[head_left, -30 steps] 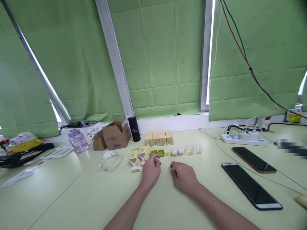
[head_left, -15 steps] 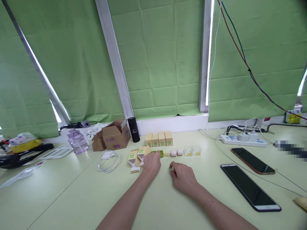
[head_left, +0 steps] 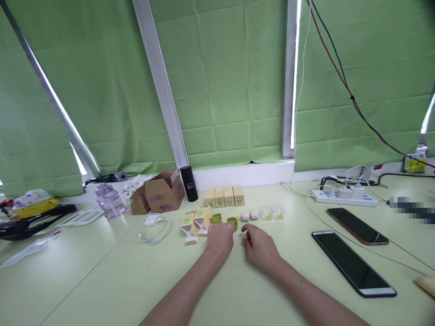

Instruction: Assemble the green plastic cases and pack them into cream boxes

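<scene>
My left hand [head_left: 220, 238] is closed at the edge of a small green square cup [head_left: 232, 222], its fingertips partly hidden behind the hand. A second green square cup [head_left: 216, 218] sits just behind it on the table. My right hand [head_left: 261, 245] hovers or rests to the right, with fingers bent, a gap between thumb and forefinger, and nothing in it. Beyond it stand two pale pink small pieces [head_left: 249, 216] and two clear cups [head_left: 272, 213] with something yellow inside. Two opened cartons [head_left: 196, 222] lie left of my left hand.
Several closed small cartons [head_left: 224, 196] stand in a row at the back, near a black bottle [head_left: 189, 183] and a cardboard box [head_left: 164, 192]. A white charger cable [head_left: 155, 228] lies left. Two phones [head_left: 353, 263] and a power strip [head_left: 345, 197] are at the right.
My left hand has drawn slightly toward me and to the right with a green cup. Both green cups now show apart from each other. My right hand has barely moved.
</scene>
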Available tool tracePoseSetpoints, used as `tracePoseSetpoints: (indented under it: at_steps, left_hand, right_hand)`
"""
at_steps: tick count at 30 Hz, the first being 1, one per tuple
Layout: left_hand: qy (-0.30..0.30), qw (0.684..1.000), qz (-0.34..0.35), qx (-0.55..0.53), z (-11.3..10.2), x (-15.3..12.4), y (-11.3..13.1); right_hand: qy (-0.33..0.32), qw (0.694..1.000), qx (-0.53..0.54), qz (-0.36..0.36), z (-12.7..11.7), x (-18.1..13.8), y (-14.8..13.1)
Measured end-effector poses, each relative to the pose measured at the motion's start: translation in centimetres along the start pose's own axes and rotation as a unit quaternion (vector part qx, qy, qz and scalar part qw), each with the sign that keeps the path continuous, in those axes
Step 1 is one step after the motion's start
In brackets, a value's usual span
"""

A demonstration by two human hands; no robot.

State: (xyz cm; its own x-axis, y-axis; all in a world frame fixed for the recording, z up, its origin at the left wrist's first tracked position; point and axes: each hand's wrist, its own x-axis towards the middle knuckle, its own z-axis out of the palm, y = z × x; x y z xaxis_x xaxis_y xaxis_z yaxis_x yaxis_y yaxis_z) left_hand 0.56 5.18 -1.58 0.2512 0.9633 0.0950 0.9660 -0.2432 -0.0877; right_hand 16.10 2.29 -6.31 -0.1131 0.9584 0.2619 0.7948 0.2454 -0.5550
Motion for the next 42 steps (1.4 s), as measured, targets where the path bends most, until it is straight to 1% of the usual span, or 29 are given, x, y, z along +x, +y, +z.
tracePoseSetpoints:
  at_steps: [4, 7, 9, 12, 14, 19, 22, 27, 29, 32, 38, 42]
  left_hand:
    - [-0.006, 0.999, 0.038, 0.000, 0.5, -2.3, 0.7]
    - [0.001, 0.998, 0.065, -0.005, 1.2, -3.5, 0.9]
    - [0.024, 0.996, 0.081, -0.018, 1.6, -3.9, 0.8]
    - [0.082, 0.989, 0.090, -0.080, 2.0, -4.3, 0.2]
    - [0.130, 0.977, 0.094, -0.144, 2.1, -4.5, -0.2]
    - [0.243, 0.925, 0.110, -0.269, 1.8, -4.6, -1.3]
    - [0.287, 0.895, 0.145, -0.310, 1.6, -4.6, -1.6]
    - [0.284, 0.881, 0.216, -0.311, 1.5, -4.6, -1.8]
    - [0.290, 0.875, 0.232, -0.310, 1.5, -4.6, -1.8]
    - [0.314, 0.866, 0.232, -0.311, 1.6, -4.6, -1.7]
    - [0.354, 0.854, 0.229, -0.305, 1.5, -4.5, -1.6]
    - [0.364, 0.853, 0.221, -0.303, 1.4, -4.5, -1.6]
  right_hand:
    - [0.035, 0.998, 0.044, 0.006, -0.1, 0.0, 0.3]
    - [0.035, 0.997, 0.072, -0.005, 0.1, -0.1, 0.4]
    - [0.029, 0.996, 0.088, -0.010, 0.2, 0.0, 0.5]
    - [0.039, 0.991, 0.124, -0.019, 0.3, 0.0, 0.5]
    - [0.051, 0.986, 0.158, -0.029, 0.1, 0.1, 0.6]
    - [0.064, 0.967, 0.239, -0.065, -0.8, -0.1, 0.4]
    - [0.066, 0.957, 0.270, -0.083, -1.2, -0.3, 0.0]
    - [0.076, 0.945, 0.300, -0.107, -1.9, -0.8, -0.6]
    - [0.084, 0.941, 0.303, -0.127, -2.1, -1.0, -0.8]
    - [0.097, 0.936, 0.302, -0.152, -2.2, -1.2, -0.8]
    - [0.110, 0.932, 0.299, -0.173, -2.2, -1.3, -0.6]
    - [0.112, 0.929, 0.302, -0.182, -2.3, -1.3, -0.5]
